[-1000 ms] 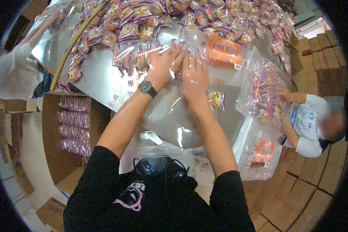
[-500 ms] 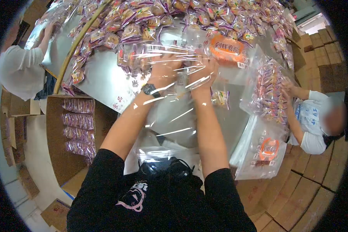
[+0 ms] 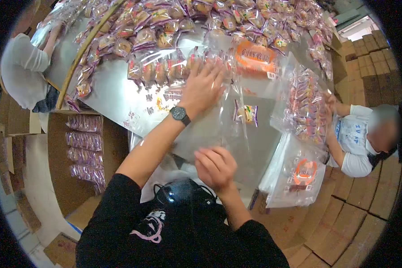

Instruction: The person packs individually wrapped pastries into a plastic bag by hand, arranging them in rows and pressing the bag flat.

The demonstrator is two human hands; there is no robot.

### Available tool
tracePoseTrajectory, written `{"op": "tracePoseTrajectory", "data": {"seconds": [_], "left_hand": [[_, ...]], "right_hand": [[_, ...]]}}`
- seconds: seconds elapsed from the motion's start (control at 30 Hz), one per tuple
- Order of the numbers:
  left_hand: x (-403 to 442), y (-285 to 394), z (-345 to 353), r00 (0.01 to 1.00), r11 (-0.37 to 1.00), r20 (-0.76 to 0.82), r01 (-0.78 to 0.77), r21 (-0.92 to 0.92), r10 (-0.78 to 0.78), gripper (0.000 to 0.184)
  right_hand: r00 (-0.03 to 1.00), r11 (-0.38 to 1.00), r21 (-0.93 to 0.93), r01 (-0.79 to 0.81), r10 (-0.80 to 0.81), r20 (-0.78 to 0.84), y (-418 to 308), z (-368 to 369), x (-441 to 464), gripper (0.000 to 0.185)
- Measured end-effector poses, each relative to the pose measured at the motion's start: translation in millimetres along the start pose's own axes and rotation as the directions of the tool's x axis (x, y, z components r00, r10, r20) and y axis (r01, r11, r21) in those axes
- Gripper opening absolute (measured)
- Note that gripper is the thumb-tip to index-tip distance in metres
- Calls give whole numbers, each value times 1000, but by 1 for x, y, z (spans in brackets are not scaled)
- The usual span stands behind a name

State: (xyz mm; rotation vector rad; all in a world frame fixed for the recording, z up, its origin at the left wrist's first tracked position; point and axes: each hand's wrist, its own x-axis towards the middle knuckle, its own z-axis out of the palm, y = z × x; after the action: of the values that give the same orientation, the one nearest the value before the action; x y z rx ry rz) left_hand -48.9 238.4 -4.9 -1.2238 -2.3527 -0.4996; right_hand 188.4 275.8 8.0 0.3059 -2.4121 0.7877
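My left hand [image 3: 204, 87], with a dark watch at the wrist, reaches out over the sheet-metal table [image 3: 120, 96]. Its fingers lie stretched across a row of small wrapped pastries [image 3: 161, 69] inside a clear plastic bag [image 3: 254, 73] with orange print. Nearer my body is my right hand [image 3: 216, 167], fingers curled in beside the near end of the clear film. Whether it pinches the film is hard to see. One loose wrapped pastry [image 3: 245, 113] lies to the right of the bag.
A large heap of wrapped pastries [image 3: 165, 22] covers the far side. At left is a cardboard box [image 3: 76, 187] holding packed rows [image 3: 85, 142]. A filled bag [image 3: 303, 102] is under a co-worker's hands at right, by stacked printed bags [image 3: 299, 174]. Another person [image 3: 24, 71] stands left.
My right hand has come out from the far end of the bag, back toward my body. My left hand stays at the pastry row, which now shows spread further left.
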Motion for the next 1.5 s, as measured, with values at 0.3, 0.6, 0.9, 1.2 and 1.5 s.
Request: {"op": "tracePoseTrajectory", "data": {"seconds": [0.3, 0.6, 0.9, 1.2, 1.5], "left_hand": [[28, 31, 24, 970, 968, -13, 242, 68, -242, 60], [14, 19, 33, 987, 986, -58, 156, 59, -152, 54], [18, 11, 35, 991, 985, -20, 131, 112, -130, 56], [-36, 2, 8, 987, 995, -144, 52, -89, -65, 40], [-66, -58, -32, 972, 963, -84, 229, 141, -218, 61]], "right_hand": [[924, 803, -458, -382, 343, -168, 56, -31, 58, 23], [940, 932, -134, -336, 325, -101, 21, -23, 65, 16], [936, 932, -105, -348, 339, -98, 21, -32, 54, 22], [920, 934, -13, -357, 349, -177, 32, -59, 39, 26], [913, 935, -5, -356, 346, -216, 33, -63, 23, 16]]}}
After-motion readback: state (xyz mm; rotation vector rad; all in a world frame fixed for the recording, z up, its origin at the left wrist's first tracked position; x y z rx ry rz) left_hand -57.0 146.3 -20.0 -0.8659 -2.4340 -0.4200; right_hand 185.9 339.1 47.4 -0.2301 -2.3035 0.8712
